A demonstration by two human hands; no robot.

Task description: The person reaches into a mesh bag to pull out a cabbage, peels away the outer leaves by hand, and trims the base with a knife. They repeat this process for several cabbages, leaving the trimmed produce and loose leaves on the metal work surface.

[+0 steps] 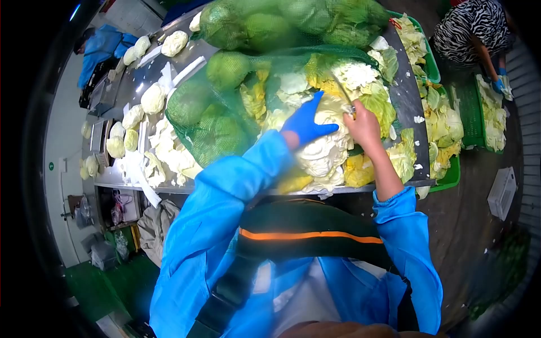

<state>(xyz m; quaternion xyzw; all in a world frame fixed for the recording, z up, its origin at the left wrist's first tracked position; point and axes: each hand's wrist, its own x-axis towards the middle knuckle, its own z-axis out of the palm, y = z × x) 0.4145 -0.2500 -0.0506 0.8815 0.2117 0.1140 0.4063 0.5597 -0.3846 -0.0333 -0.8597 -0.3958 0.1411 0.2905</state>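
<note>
My left hand (307,121), in a blue glove, has its thumb and forefinger spread wide over a pale cabbage (324,149). Its other fingers are hard to make out. My bare right hand (363,127) is closed around the handle of a knife (342,89), whose blade points up and away over the leaves. Loose white and yellow cabbage leaves (358,73) lie around both hands. Left of my gloved hand, a green net bag (211,121) holds whole green cabbages (227,70).
More netted cabbages (270,28) sit at the table's back. Trimmed cabbages (153,98) and white scraps lie left. Green crates (451,179) of leaves stand right, beside a grey crate (501,193) on the floor. One person (470,34) bends at upper right; another (104,50) works at upper left.
</note>
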